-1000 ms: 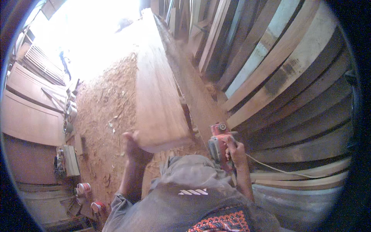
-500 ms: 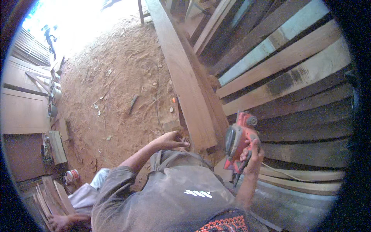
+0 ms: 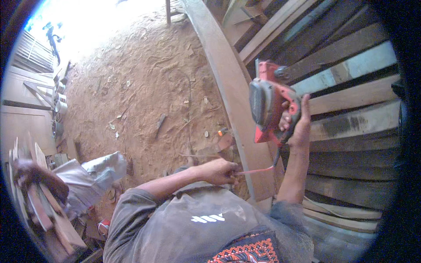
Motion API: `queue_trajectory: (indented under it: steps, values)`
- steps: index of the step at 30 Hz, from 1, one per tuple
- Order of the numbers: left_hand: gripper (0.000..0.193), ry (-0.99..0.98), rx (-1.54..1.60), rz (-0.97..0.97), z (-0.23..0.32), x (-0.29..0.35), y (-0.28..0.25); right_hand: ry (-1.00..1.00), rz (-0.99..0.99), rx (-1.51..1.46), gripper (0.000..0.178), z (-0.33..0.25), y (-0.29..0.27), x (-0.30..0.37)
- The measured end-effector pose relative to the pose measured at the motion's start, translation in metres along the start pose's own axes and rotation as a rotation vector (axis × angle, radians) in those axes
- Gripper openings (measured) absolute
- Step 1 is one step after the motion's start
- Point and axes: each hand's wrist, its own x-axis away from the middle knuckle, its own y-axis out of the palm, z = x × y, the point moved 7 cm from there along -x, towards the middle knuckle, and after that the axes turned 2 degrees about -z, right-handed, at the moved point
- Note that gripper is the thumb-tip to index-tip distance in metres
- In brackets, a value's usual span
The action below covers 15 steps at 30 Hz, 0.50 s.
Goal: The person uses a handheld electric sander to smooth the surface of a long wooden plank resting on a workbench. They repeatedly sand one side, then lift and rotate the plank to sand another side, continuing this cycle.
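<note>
A red and black electric hand planer (image 3: 267, 109) is held up in my right hand (image 3: 298, 127), its fingers wrapped round the rear handle. The tool is above the long wooden plank (image 3: 237, 87), apart from it as far as I can tell. A black cord end leaves the handle and runs into a thin reddish cord (image 3: 258, 170). My left hand (image 3: 219, 171) is closed on that cord in front of my chest, beside the plank's near end. More thin cord trails off to the left of this hand.
Stacked boards (image 3: 351, 127) lean along the right side. On the left, another person's hand (image 3: 28, 171) is at a bundle of wood strips (image 3: 57, 219). Wood shavings and scraps cover the brown floor (image 3: 144, 87). Pots (image 3: 60, 105) stand by the left panels.
My right hand has raised the planer and moved it forward. My left hand has shifted right, with the reddish cord now stretched from it. The other person's arm and wood bundle have moved forward.
</note>
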Motion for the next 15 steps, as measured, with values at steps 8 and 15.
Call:
queue_trajectory:
  steps: [8,15]
  values:
    - [0.040,-0.280,-0.164,0.177,-0.092,0.077,-0.138,0.213,-0.030,0.580,0.053,0.058,0.041,-0.075]
    - [0.048,-0.352,0.058,0.451,-0.165,0.103,-0.254,0.190,-0.020,0.535,0.050,0.045,0.115,-0.210]
